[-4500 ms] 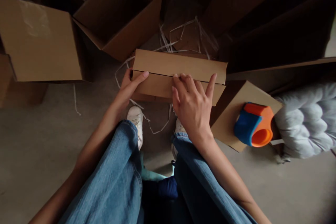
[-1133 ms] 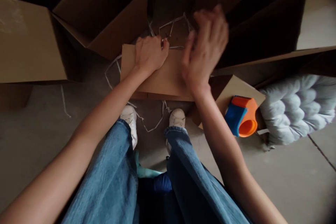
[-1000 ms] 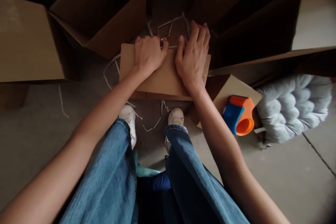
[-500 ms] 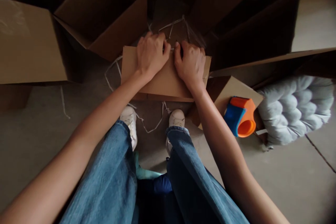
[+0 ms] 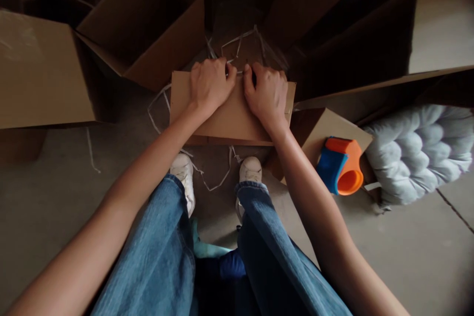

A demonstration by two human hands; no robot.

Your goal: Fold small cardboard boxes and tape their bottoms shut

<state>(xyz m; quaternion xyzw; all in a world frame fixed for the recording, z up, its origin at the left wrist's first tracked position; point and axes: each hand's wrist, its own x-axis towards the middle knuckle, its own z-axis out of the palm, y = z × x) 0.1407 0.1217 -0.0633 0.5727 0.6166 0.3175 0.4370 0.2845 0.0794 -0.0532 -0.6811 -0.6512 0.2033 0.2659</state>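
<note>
A small cardboard box (image 5: 222,121) is in front of my feet, its top face toward me. My left hand (image 5: 213,84) rests on its far part, fingers curled over the far edge. Beside it my right hand (image 5: 267,91) grips the same edge, with a narrow gap between the two thumbs. The fingertips of both hands are hidden behind that edge. White string (image 5: 240,39) lies beyond the box, and more of it loops out on the floor near my shoes.
An open cardboard box (image 5: 148,24) stands at the upper left, and a larger box (image 5: 37,74) is at the left. At the right are an orange and blue tape dispenser (image 5: 342,165) on a small box, a grey tufted cushion (image 5: 418,153) and a big carton (image 5: 440,29).
Both hands appear slightly lower in the view and closer to me, still on the far edge. The whole view has shifted a little; the box stays in place.
</note>
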